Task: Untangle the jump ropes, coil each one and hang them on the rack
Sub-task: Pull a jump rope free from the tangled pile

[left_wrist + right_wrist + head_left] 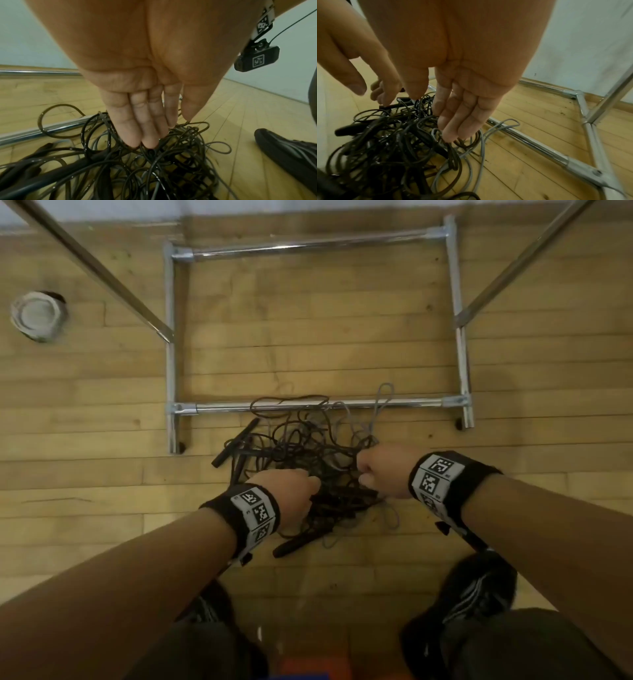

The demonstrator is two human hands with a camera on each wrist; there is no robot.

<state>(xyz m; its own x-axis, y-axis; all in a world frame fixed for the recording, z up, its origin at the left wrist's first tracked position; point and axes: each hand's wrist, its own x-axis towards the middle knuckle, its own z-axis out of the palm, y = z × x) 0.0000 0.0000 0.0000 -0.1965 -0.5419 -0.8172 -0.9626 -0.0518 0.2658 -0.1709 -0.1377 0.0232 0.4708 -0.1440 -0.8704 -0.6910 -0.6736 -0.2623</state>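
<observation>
A tangle of jump ropes lies on the wooden floor against the front bar of the chrome rack. Most cords are black, with black handles sticking out at the left and near edges. One grey rope loops over the bar. My left hand reaches into the near left of the pile, fingers straight, tips touching the cords. My right hand hangs over the right side, its straight fingers touching a loop beside the grey rope. Neither hand clearly holds a cord.
The rack's base is a rectangular chrome frame, with slanted uprights rising at the left and right. My black shoes stand just behind the pile. A round white object sits on the floor far left. A pale wall runs behind the rack.
</observation>
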